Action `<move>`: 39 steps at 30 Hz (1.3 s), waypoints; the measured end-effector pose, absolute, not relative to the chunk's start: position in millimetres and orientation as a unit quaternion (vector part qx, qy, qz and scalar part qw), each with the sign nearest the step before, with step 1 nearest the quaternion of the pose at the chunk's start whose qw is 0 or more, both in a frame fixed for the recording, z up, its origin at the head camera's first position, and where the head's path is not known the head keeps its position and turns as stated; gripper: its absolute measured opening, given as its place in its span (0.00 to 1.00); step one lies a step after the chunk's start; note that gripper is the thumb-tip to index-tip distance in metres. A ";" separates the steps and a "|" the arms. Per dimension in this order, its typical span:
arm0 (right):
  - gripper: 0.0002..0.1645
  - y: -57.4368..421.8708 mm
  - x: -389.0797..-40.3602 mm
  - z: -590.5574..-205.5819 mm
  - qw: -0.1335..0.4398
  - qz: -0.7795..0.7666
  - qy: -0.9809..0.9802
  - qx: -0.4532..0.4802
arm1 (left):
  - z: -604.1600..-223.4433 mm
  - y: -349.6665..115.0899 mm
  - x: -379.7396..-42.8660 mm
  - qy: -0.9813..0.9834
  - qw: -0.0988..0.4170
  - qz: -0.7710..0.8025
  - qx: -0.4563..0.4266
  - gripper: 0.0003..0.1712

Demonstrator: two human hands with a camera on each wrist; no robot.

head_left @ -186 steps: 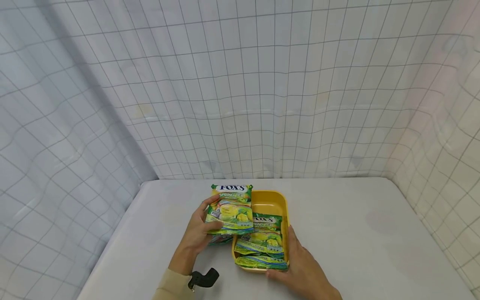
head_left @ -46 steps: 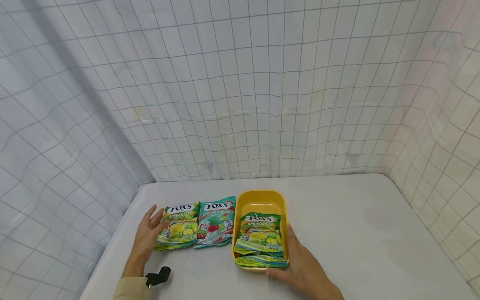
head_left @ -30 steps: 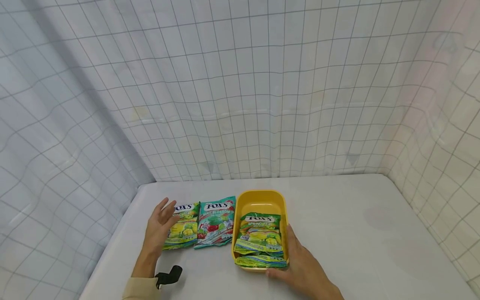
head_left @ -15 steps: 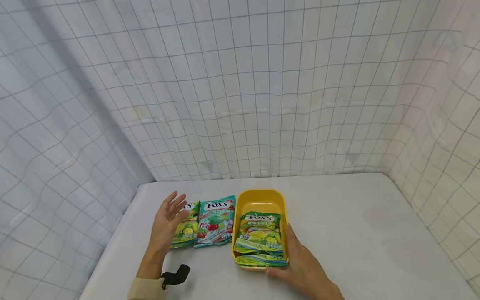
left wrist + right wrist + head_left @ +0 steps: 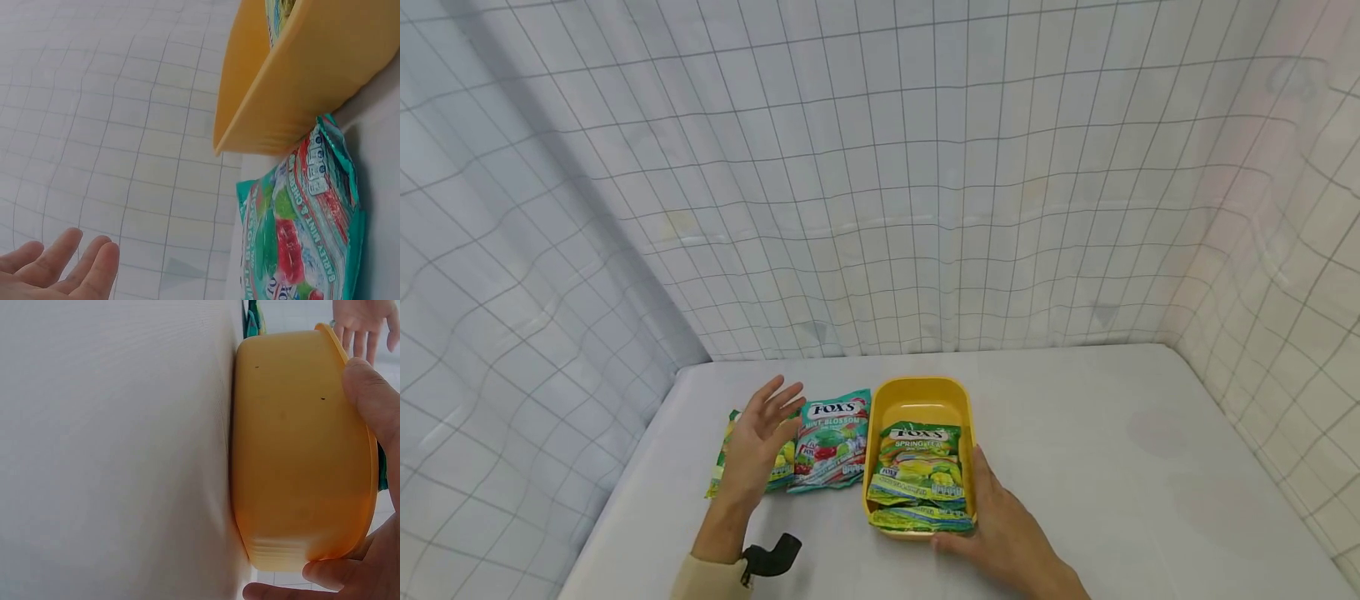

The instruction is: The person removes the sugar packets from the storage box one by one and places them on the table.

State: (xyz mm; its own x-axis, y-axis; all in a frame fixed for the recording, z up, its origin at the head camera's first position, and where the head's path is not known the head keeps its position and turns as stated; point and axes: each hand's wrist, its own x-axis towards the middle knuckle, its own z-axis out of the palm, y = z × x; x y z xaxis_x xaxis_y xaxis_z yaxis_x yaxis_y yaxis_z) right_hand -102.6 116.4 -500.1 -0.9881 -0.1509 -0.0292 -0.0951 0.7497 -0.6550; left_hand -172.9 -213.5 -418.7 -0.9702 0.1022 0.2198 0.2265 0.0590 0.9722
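Note:
My left hand (image 5: 756, 446) is raised with fingers spread, nothing in it. It partly covers a green and yellow FOX'S candy bag (image 5: 786, 468) lying on the table. To its right lies a teal FOX'S Mint Blossom candy bag (image 5: 832, 443), seen close up in the left wrist view. Beside that stands a yellow plastic tray (image 5: 919, 408), with a Spring Tea candy bag (image 5: 921, 477) on top of another green bag (image 5: 921, 519) inside. My right hand (image 5: 1007, 533) holds the tray's near right corner; in the right wrist view its thumb lies on the rim (image 5: 351, 381).
A white table (image 5: 1097, 467) carries everything, its far edge close to a grid-patterned white curtain (image 5: 917, 208). Curtains also hang at the left and right. A black device (image 5: 773, 556) is strapped to my left wrist.
Earlier my left hand held a Spring Tea bag over the tray's left side; that bag now lies on the table, left of the Mint Blossom bag. The emptied hand drifts right. My right hand stays put.

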 end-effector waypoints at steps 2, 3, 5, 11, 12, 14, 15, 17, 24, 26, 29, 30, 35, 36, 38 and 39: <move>0.86 116.2 -102.7 -499.6 0.040 -0.349 0.934 -0.066 | -417.9 -209.5 -171.9 -0.723 0.036 -0.680 -0.120 0.41; 0.86 116.1 -102.6 -499.4 0.040 -0.349 0.934 -0.066 | -417.7 -207.8 -171.6 -0.723 0.032 -0.679 -0.121 0.41; 0.86 116.0 -102.7 -498.9 0.039 -0.350 0.933 -0.066 | -417.3 -204.6 -171.0 -0.722 0.025 -0.680 -0.121 0.42; 0.86 116.1 -102.4 -498.5 0.039 -0.351 0.933 -0.067 | -416.7 -193.1 -169.9 -0.720 0.016 -0.683 -0.119 0.42; 0.86 116.2 -102.3 -498.5 0.040 -0.350 0.933 -0.067 | -416.7 -190.9 -169.7 -0.720 0.013 -0.683 -0.120 0.42; 0.86 116.3 -102.2 -498.6 0.040 -0.350 0.934 -0.065 | -416.9 -186.2 -169.3 -0.721 0.006 -0.682 -0.122 0.42; 0.85 116.1 -102.3 -498.8 0.040 -0.350 0.933 -0.066 | -417.2 -183.9 -169.1 -0.720 0.001 -0.682 -0.125 0.42; 0.85 115.9 -102.3 -498.9 0.043 -0.351 0.933 -0.065 | -418.2 -179.7 -168.8 -0.719 -0.007 -0.683 -0.129 0.42; 0.86 116.3 -102.5 -500.2 0.041 -0.351 0.933 -0.068 | -418.2 -163.7 -167.9 -0.710 -0.024 -0.693 -0.122 0.43; 0.86 116.4 -102.7 -500.5 0.043 -0.353 0.932 -0.068 | -418.2 -160.2 -167.5 -0.707 -0.029 -0.696 -0.124 0.43; 0.86 116.4 -102.8 -500.5 0.045 -0.356 0.931 -0.066 | -420.3 -157.1 -167.7 -0.698 -0.040 -0.703 -0.132 0.43; 0.86 116.5 -102.6 -500.6 0.044 -0.356 0.931 -0.066 | -421.4 -156.4 -167.9 -0.696 -0.044 -0.704 -0.134 0.43; 0.85 117.2 -101.4 -500.9 0.034 -0.352 0.932 -0.072 | -426.4 -152.0 -168.4 -0.691 -0.056 -0.708 -0.134 0.45; 0.85 117.2 -101.5 -500.9 0.033 -0.353 0.932 -0.071 | -427.4 -150.8 -168.5 -0.692 -0.056 -0.707 -0.135 0.46; 0.85 117.1 -101.6 -500.8 0.034 -0.355 0.932 -0.070 | -429.6 -148.2 -168.2 -0.694 -0.058 -0.706 -0.131 0.47; 0.85 117.0 -101.6 -500.6 0.036 -0.356 0.931 -0.070 | -430.7 -146.7 -168.1 -0.695 -0.060 -0.705 -0.129 0.47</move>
State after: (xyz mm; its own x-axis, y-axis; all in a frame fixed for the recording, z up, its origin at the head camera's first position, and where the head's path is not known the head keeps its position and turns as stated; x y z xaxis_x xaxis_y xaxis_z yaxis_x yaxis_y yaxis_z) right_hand -101.6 117.0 -500.6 -0.9877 -0.1552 -0.0172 -0.1040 0.7365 -0.6684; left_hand -168.1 -146.7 -430.7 -0.9598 0.2628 0.0987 0.0947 -0.0278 0.9951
